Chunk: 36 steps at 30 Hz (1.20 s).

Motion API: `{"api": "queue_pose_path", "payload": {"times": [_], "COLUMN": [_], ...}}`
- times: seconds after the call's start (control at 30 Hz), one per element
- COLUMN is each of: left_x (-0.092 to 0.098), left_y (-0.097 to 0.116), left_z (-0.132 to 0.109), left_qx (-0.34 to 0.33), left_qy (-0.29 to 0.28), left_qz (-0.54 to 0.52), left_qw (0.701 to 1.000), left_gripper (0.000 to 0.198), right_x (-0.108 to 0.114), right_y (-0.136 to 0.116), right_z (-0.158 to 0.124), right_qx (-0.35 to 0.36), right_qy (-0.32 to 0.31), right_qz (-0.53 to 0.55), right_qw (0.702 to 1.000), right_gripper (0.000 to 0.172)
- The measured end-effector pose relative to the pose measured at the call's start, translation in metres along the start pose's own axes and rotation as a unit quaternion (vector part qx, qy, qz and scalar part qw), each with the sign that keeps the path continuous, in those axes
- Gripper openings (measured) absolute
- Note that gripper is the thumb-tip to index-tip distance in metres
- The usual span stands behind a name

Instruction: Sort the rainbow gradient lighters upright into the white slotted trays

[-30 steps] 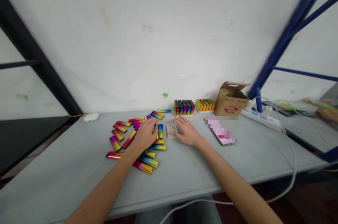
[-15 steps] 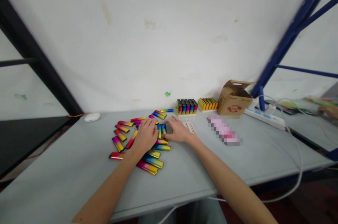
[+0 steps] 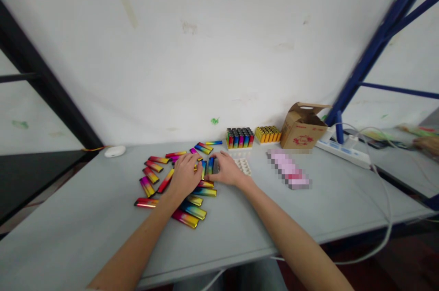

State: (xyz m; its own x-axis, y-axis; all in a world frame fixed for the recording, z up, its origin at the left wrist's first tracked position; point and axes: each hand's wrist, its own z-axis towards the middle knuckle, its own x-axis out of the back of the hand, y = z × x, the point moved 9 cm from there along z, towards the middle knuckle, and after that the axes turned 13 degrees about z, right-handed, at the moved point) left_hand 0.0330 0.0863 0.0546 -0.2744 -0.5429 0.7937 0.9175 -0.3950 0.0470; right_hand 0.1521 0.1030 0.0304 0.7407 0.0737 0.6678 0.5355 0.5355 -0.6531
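Note:
Rainbow-coloured lighters lie loosely spread over the grey table, with a magenta and yellow lighter point(image 3: 185, 218) nearest its front edge. In the middle of the spread, my left hand point(image 3: 186, 173) curls palm down, its fingers closed at a blue and yellow lighter point(image 3: 203, 169). Just right of it, my right hand point(image 3: 226, 169) bends thumb and fingers round the two ends of a blue lighter point(image 3: 210, 166). Both lighters stand side by side between the hands; the fingers partly cover them. Beside my right hand sits a white tray with holes point(image 3: 243, 166).
Along the wall stand a filled tray of rainbow lighters point(image 3: 240, 138), a tray of yellow lighters point(image 3: 268, 134) and an open cardboard box point(image 3: 302, 131). A blurred pink item point(image 3: 288, 169) lies in front. A white power strip point(image 3: 343, 151) with cables lies right; a white case point(image 3: 115, 151) lies left.
The view has shifted slightly, so most things on the table sit a little further left. The two lighters between my hands look slightly further apart, and my right fingers are round the right one.

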Motion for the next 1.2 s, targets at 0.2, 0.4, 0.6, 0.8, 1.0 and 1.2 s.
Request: {"api": "queue_pose_path", "payload": {"times": [0.2,0.4,0.6,0.8,1.0,1.2], "left_x": [0.002,0.004,0.008,0.012,-0.001,-0.009], "left_y": [0.003,-0.003,0.006,0.054,0.077,0.066], "left_z": [-0.001,-0.004,-0.003,-0.016,-0.031,-0.029], "left_qx": [0.015,0.017,-0.008,-0.126,-0.166,-0.141], "left_qy": [0.000,0.018,0.016,-0.057,-0.167,-0.177], "left_qz": [0.005,0.026,-0.006,-0.055,-0.053,-0.043], "left_qw": [1.000,0.999,1.000,0.989,0.970,0.973], "left_gripper": [0.023,0.020,0.021,0.028,0.040,0.039], "right_x": [0.012,0.056,0.061,0.060,0.071,0.062], "right_y": [-0.002,0.032,0.082,0.076,0.061,0.046], "right_z": [-0.003,-0.011,-0.038,-0.037,-0.037,-0.036], "right_qx": [-0.008,-0.082,-0.251,-0.241,-0.188,-0.190], "right_qy": [0.028,0.141,0.168,0.153,0.182,0.107], "right_qz": [0.146,0.403,0.613,0.719,0.755,0.754], "right_qw": [0.989,0.901,0.730,0.634,0.601,0.619], "right_gripper": [0.062,0.061,0.023,0.037,0.030,0.027]}}
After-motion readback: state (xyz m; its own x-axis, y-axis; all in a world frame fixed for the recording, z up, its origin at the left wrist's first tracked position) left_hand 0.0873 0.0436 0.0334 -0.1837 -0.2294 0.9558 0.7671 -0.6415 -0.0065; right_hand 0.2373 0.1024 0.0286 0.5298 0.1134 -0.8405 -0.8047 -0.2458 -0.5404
